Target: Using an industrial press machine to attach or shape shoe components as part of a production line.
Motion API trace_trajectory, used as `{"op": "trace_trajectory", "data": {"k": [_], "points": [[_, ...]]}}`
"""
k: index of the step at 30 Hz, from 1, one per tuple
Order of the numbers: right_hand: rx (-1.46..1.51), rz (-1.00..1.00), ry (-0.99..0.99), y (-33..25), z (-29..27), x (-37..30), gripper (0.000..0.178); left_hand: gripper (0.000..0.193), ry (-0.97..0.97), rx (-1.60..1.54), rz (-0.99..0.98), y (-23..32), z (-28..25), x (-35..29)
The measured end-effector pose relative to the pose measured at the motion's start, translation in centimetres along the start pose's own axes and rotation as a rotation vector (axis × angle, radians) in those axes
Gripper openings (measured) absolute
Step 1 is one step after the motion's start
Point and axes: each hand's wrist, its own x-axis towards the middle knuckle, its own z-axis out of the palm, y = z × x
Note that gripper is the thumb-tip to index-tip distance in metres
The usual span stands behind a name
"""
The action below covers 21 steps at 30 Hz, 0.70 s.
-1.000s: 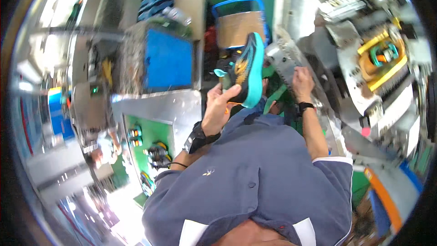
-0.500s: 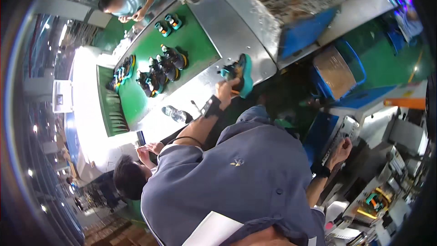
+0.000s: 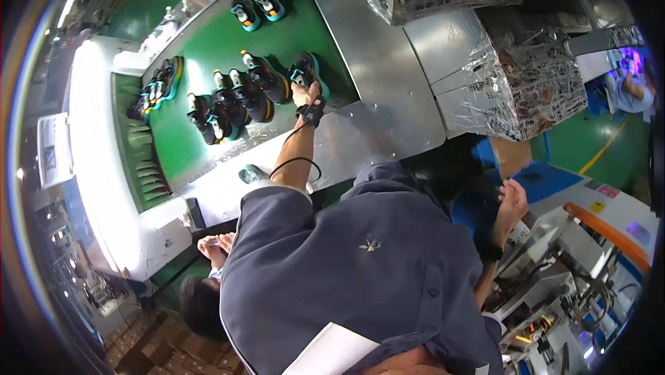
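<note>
My left hand (image 3: 307, 95) is closed on the back part of a black sneaker (image 3: 303, 66) with a teal sole, which is at the right end of a row of shoes on the green conveyor belt (image 3: 305, 14). Several dark sneakers (image 3: 242, 94) with orange and teal details stand just left of it. Off to the right, beside the machine bench, my right hand (image 3: 512, 200) is raised with its fingers loosely apart and nothing visible in it. A dark band sits on each wrist, and a cable loops from the left one.
Two small shoes (image 3: 256, 9) stand farther up the belt, and more sneakers (image 3: 161, 84) line its left side. A metal ledge (image 3: 374, 122) borders the belt. Plastic-wrapped boxes (image 3: 533, 84) rise at the right. Other people work across the belt and at my left.
My left hand has carried the sneaker from over the metal ledge leftward onto the belt, beside the row. My right hand has come away from the metal fixture, fingers loosening.
</note>
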Motion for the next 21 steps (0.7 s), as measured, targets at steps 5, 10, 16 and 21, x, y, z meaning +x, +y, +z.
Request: {"op": "trace_trajectory", "data": {"k": [5, 10, 16, 21], "points": [[0.325, 0.050, 0.026, -10.6, 3.5, 2.2, 0.026, 0.083, 0.476, 0.826, 0.409, -15.9, -0.5, 7.0], [0.703, -0.043, 0.277, -15.4, -1.1, 7.8, 0.018, 0.058, -0.252, -0.255, 0.650, 4.7, -2.2, -6.1], [0.888, -0.287, 0.132, -20.1, -4.0, 9.6, 0.030, 0.026, -1.663, -0.382, 0.231, 20.3, -3.0, -26.8], [0.719, -0.348, 0.197, -18.2, -6.9, 8.8, 0.018, 0.035, -2.029, -0.502, 0.128, 23.7, -1.9, -39.9]]}}
